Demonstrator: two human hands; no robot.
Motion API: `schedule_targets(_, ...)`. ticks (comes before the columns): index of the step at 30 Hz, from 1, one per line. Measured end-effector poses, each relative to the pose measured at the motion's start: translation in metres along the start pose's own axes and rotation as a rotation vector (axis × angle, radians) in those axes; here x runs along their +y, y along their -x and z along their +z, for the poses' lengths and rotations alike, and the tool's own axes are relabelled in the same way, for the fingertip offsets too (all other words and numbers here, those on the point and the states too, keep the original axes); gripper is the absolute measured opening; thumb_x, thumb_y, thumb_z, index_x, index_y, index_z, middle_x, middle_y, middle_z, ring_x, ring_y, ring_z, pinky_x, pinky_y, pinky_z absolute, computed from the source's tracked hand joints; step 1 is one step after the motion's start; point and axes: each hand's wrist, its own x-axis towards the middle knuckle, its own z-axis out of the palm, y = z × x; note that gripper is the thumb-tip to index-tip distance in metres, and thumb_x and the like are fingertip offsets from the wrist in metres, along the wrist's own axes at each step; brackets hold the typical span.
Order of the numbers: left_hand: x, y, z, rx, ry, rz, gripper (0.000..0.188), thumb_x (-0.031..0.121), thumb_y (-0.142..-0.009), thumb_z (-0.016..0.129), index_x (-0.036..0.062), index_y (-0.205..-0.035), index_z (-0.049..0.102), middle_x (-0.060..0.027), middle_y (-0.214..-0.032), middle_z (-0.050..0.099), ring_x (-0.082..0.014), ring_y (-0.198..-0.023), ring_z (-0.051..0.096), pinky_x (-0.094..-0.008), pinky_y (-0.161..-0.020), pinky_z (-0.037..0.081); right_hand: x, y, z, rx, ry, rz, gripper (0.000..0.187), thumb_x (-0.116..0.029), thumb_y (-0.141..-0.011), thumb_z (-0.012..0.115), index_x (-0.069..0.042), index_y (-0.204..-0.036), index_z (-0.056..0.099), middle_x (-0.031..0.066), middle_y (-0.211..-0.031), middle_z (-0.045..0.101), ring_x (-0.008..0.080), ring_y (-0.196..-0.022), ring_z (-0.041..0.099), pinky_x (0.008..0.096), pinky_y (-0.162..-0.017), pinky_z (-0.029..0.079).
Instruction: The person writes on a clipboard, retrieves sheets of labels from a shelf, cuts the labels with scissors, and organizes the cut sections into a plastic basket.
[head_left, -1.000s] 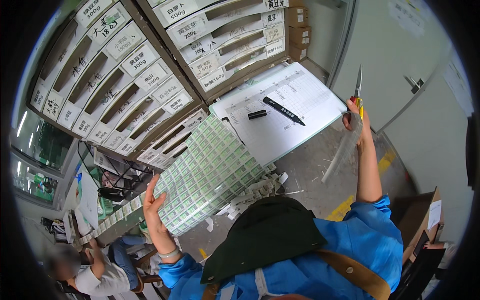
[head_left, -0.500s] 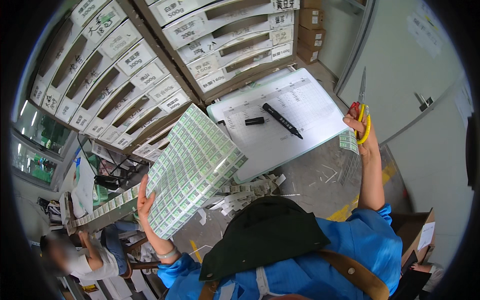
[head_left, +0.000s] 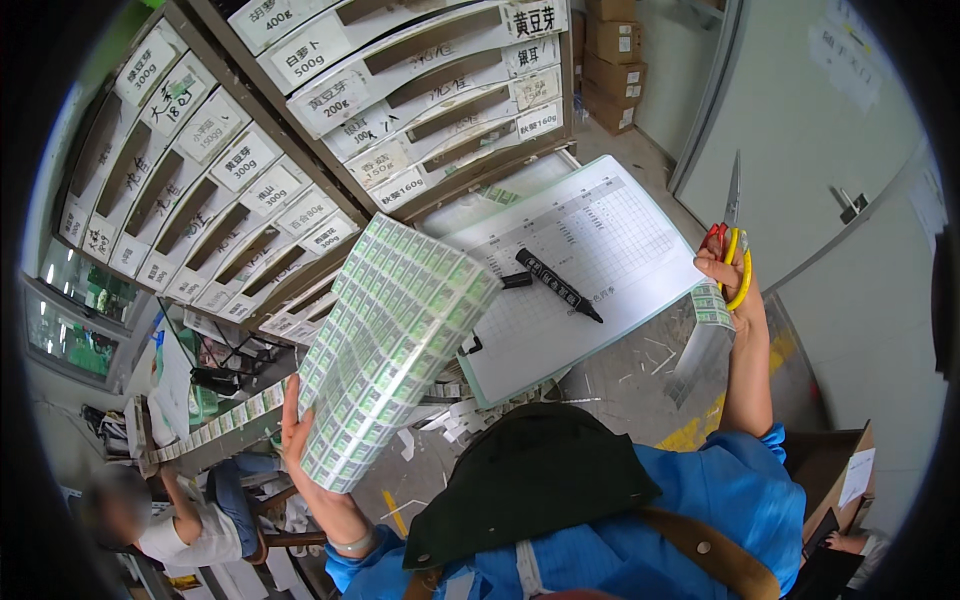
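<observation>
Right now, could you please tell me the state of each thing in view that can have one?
Sheet: held, curved
Scissors: held, blades appear closed
Strip: bent, hanging
Left grip: shut on the sheet's edge
Right grip: shut on the scissors
Paper: spread out
Marker: uncapped, lying on the paper
Cap: off, beside the marker
Boxes: stacked
Door: cannot tell whether fully shut

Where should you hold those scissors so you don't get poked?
Probably by the red and yellow handles, from the near side, as the right hand does: the yellow one makes a roomy loop, while the narrow, pointed blades face away.
</observation>
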Motion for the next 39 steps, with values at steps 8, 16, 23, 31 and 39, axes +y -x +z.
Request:
schedule_targets(8,-0.001,0.035,0.080,-0.172,-0.083,-0.053,0.051,0.014,-0.087,0.050,-0.0060,-0.133,0.035,-0.0230,-0.131,0.044,-0.0334,-0.113,0.052,-0.0425,-0.093,0.047,-0.006,0.002,0.003,0.039,-0.075,0.046,0.033,0.006,-0.063,0.072,-0.005,-0.085,0.050,0.0033,-0.078,0.054,0.0119,-0.073,0.054,0.0225,-0.066,0.043)
schedule_targets(16,-0.021,0.019,0.106,-0.076,0.035,-0.125,0.048,0.013,-0.091,0.049,-0.0090,-0.131,0.035,-0.0174,-0.131,0.043,-0.0217,-0.116,0.049,-0.0309,-0.095,0.045,-0.008,-0.002,0.003,0.016,-0.102,0.082,0.031,0.007,-0.063,0.069,-0.006,-0.083,0.049,0.0035,-0.077,0.053,0.0111,-0.071,0.054,0.0213,-0.063,0.042)
schedule_targets(23,-0.057,-0.007,0.150,-0.146,-0.072,-0.117,0.059,0.002,-0.088,0.055,-0.0103,-0.135,0.022,-0.0191,-0.117,0.050,-0.0191,-0.103,0.056,-0.0280,-0.094,0.047,-0.008,-0.006,0.007,0.026,-0.079,0.071,0.030,0.004,-0.063,0.069,-0.007,-0.081,0.048,0.0025,-0.075,0.051,0.0104,-0.069,0.051,0.0219,-0.063,0.039)
schedule_targets(31,-0.059,-0.041,0.151,-0.439,-0.949,0.010,0.056,0.000,-0.083,0.062,-0.0052,-0.133,0.037,-0.0141,-0.082,0.066,-0.0162,-0.077,0.064,-0.0251,-0.072,0.050,-0.007,-0.008,0.005,0.003,-0.064,0.072,0.028,0.003,-0.063,0.069,-0.007,-0.079,0.048,0.0017,-0.073,0.049,0.0103,-0.069,0.049,0.0222,-0.062,0.037)
schedule_targets(39,-0.081,-0.079,0.187,-0.400,-1.160,0.163,0.044,0.008,-0.081,0.067,-0.0034,-0.121,0.053,-0.0076,-0.062,0.062,-0.0078,-0.055,0.058,-0.0216,-0.047,0.043,-0.005,-0.005,0.000,0.022,-0.076,0.083,0.028,0.006,-0.063,0.069,-0.006,-0.081,0.051,0.0027,-0.076,0.053,0.0110,-0.069,0.052,0.0225,-0.062,0.040)
